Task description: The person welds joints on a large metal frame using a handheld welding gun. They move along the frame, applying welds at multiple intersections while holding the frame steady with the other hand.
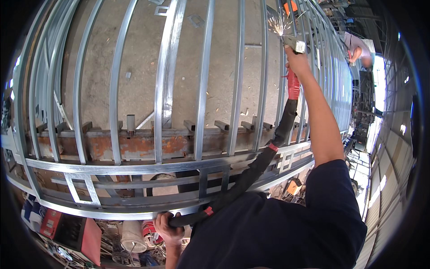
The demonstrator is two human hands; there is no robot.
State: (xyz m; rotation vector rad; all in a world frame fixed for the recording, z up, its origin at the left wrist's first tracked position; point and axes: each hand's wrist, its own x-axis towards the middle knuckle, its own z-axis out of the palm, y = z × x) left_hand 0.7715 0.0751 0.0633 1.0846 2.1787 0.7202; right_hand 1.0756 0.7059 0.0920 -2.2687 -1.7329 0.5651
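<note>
My right hand [296, 60] is stretched far forward, wrapped round the red-taped handle of a welding torch [293, 85]. A burst of sparks [280, 27] flies at the torch's tip, against the bars of a silvery metal frame [204, 80]. From the handle a thick black-wrapped cable [253, 170], banded with red tape, runs back over the frame's near rail and past my body. My left hand [169, 229] is closed round this cable near the frame's near edge. The exact spot under the sparks is too bright and small to make out.
A rusty beam [134, 145] with short tube stubs lies beneath the frame. Near left stand a red and black machine [74, 235] and a whitish bucket [133, 236] among clutter. Another person [358, 49] works at the frame's far right. Something orange [290, 7] lies beyond the sparks.
</note>
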